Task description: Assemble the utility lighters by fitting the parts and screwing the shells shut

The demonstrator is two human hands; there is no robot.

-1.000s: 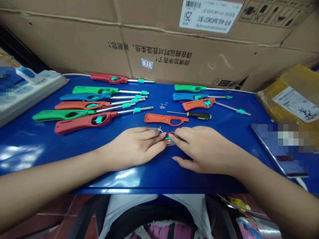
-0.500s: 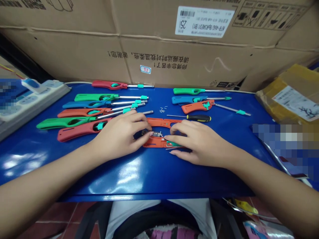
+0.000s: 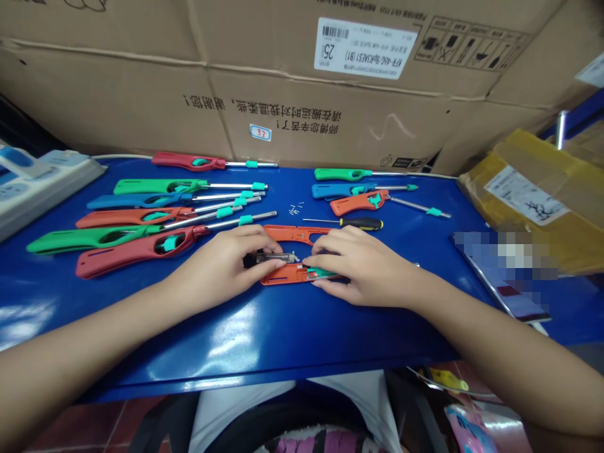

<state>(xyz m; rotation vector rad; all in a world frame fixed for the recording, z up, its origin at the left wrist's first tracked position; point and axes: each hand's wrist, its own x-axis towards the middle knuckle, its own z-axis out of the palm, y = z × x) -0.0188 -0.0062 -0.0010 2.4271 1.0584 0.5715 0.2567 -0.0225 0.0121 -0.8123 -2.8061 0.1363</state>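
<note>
My left hand (image 3: 234, 259) pinches a small smoky, see-through fuel tank (image 3: 275, 257) between thumb and fingers. The tank is just above an orange lighter half-shell (image 3: 285, 275) lying open side up. My right hand (image 3: 365, 267) is closed over the right part of that half-shell, where a green trigger piece (image 3: 321, 272) and a metal rod show between its fingers. The fingers hide most of what they grip. Behind both hands lies the other orange half-shell (image 3: 289, 233), its right end partly covered by my right hand.
Several assembled lighters, such as a red one (image 3: 136, 253), lie at left; a green (image 3: 342, 174), a blue (image 3: 342, 189) and an orange lighter (image 3: 357, 202) lie at back right. A screwdriver (image 3: 361, 223) and small screws (image 3: 296, 208) sit behind the shells. A power strip (image 3: 51, 182), phone (image 3: 504, 283) and carton flank them.
The fuel tank has moved slightly away from the right hand's fingertips and shows more plainly. Both hands keep their grip. The whole view has shifted a little with the head.
</note>
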